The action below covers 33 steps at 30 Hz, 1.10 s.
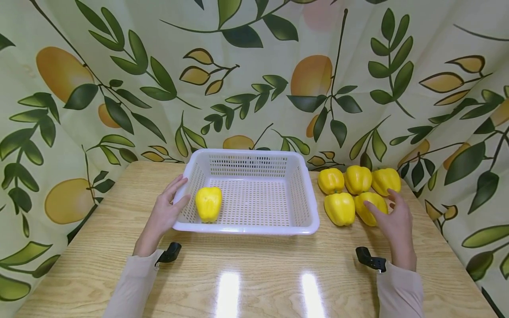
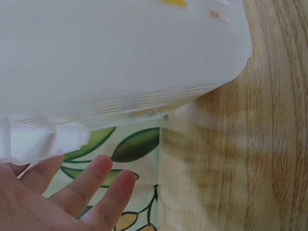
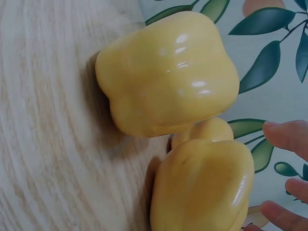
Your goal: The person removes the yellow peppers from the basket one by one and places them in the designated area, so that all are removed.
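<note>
A white plastic basket (image 1: 246, 229) with slotted walls sits on the wooden table, a yellow bell pepper (image 1: 208, 204) inside at its left end. At the basket's left rim is my left hand (image 1: 165, 212), fingers extended; the left wrist view has these fingers (image 2: 113, 197) spread beside the rim. Several more yellow bell peppers (image 1: 339, 208) are grouped to the right of the basket. My right hand (image 1: 397, 221) hovers over the nearest right pepper (image 1: 370, 207), thumb and fingers apart. In the right wrist view, its fingertips (image 3: 284, 137) show a gap from the peppers (image 3: 168, 77).
Behind the table (image 1: 262, 282) hangs a leaf-and-fruit patterned curtain (image 1: 254, 66), close to the basket's back edge and the rear peppers (image 1: 385, 181). Black wrist mounts (image 1: 370, 259) stick out inward from both sleeves.
</note>
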Each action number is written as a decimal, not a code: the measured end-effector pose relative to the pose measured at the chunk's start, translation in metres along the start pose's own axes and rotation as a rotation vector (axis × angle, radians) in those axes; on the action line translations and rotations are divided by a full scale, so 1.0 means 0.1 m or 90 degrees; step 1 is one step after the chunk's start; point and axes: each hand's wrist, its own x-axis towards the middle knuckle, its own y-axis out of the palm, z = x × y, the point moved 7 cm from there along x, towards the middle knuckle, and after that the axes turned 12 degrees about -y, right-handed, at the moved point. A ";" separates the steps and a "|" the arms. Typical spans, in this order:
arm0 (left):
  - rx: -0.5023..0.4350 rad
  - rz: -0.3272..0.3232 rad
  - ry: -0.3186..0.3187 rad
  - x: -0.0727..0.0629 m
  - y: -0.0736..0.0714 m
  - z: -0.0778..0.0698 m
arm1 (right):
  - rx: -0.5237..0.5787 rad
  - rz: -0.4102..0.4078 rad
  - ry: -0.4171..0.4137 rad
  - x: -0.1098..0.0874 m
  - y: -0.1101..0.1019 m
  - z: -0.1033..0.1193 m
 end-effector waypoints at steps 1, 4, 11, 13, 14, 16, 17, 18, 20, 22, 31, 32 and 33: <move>0.001 0.000 0.000 0.00 0.00 0.00 | 0.000 -0.001 -0.001 0.00 0.00 0.01; 0.002 0.002 -0.003 0.00 0.00 0.00 | 0.002 -0.006 -0.006 -0.01 -0.01 0.04; 0.000 0.002 -0.003 0.00 0.00 0.00 | 0.003 -0.021 -0.031 -0.02 -0.02 0.17; -0.001 0.000 0.000 0.00 0.00 0.00 | 0.003 -0.026 -0.043 -0.02 -0.03 0.20; -0.002 0.000 0.001 0.01 0.00 0.00 | 0.003 -0.029 -0.048 -0.03 -0.03 0.22; -0.002 -0.001 0.002 0.01 0.00 0.01 | 0.003 -0.034 -0.058 -0.03 -0.04 0.25; -0.002 0.000 0.002 0.01 0.00 0.01 | 0.001 -0.036 -0.063 -0.03 -0.04 0.26; -0.002 0.000 0.002 0.01 0.00 0.01 | 0.002 -0.038 -0.067 -0.03 -0.04 0.28; -0.001 0.000 0.001 0.01 0.00 0.01 | 0.001 -0.040 -0.074 -0.04 -0.04 0.30; 0.000 -0.001 0.000 0.01 0.00 0.01 | 0.000 -0.041 -0.080 -0.04 -0.04 0.32; -0.002 0.000 -0.002 0.01 0.00 0.00 | 0.011 -0.023 -0.111 -0.05 -0.04 0.45; -0.003 0.000 -0.001 0.01 0.00 0.00 | 0.014 -0.018 -0.115 -0.06 -0.04 0.46; -0.004 0.000 0.000 0.01 0.00 0.00 | 0.015 -0.015 -0.120 -0.06 -0.04 0.48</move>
